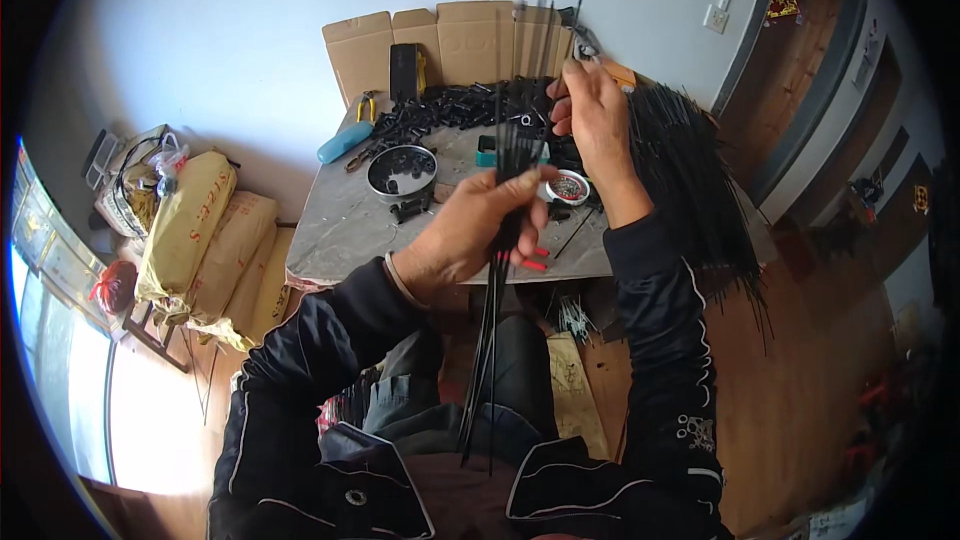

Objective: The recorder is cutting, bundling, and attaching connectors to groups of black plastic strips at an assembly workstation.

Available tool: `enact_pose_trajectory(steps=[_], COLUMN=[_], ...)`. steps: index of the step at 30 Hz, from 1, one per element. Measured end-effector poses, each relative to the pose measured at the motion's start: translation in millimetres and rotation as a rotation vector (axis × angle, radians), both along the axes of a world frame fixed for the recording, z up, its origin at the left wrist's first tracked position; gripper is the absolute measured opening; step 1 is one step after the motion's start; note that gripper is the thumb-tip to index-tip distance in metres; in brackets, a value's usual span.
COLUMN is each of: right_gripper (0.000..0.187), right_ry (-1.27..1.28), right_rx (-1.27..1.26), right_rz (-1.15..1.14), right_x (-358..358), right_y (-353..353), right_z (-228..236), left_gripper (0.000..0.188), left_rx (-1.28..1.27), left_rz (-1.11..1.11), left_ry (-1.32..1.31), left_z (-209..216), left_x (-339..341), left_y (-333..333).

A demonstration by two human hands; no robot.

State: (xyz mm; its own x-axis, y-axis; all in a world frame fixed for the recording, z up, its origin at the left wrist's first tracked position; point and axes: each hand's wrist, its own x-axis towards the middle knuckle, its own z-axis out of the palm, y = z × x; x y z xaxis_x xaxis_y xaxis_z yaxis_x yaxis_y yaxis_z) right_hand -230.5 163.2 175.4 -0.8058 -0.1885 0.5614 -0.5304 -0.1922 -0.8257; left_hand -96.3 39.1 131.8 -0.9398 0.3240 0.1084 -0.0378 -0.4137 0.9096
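Note:
My left hand [478, 223] is closed round a bundle of long thin black rods [484, 340], held upright over the table's front edge. Their lower ends hang over my lap, and their upper ends blur as they fan out. Higher and to the right, my right hand [598, 125] has curled fingers pinched beside the bundle's top. One thin rod appears to run up from this pinch. Behind my left hand stands a white-rimmed round dish [568, 187] of small parts. A larger round tin [402, 172] holding dark pieces sits to the left.
Black tubular parts [450, 110] are heaped along the table's [345, 220] back, before a cardboard screen [480, 35]. A large pile of black rods [685, 170] overhangs the right side. Yellow-handled pliers [366, 105] and a blue bottle-like object [345, 142] lie left. Sacks [190, 225] are stacked beyond.

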Motion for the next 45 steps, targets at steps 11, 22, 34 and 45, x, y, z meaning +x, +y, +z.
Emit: enact_pose_trajectory(steps=[11, 22, 34, 45], right_gripper=[0.034, 0.045, 0.015, 0.071], right_ry=[0.567, 0.247, -0.072, 0.754], right_rx=[0.916, 0.922, 0.446, 1.078], right_rz=[-0.106, -0.054, 0.779, -0.077], right_x=[24, 24, 32, -79], right_y=[11, 62, -35, -48], right_z=[-216, -157, -128, -157], left_gripper=[0.034, 0.033, 0.026, 0.025], left_rx=[0.014, -0.012, -0.057, -0.051], left_rz=[0.334, 0.178, -0.233, -0.074], left_ry=[-0.043, 0.003, -0.022, -0.196], left_z=[-3, -10, -3, -157], left_x=[-20, -21, 26, -16], left_y=[-44, -43, -71, -83])
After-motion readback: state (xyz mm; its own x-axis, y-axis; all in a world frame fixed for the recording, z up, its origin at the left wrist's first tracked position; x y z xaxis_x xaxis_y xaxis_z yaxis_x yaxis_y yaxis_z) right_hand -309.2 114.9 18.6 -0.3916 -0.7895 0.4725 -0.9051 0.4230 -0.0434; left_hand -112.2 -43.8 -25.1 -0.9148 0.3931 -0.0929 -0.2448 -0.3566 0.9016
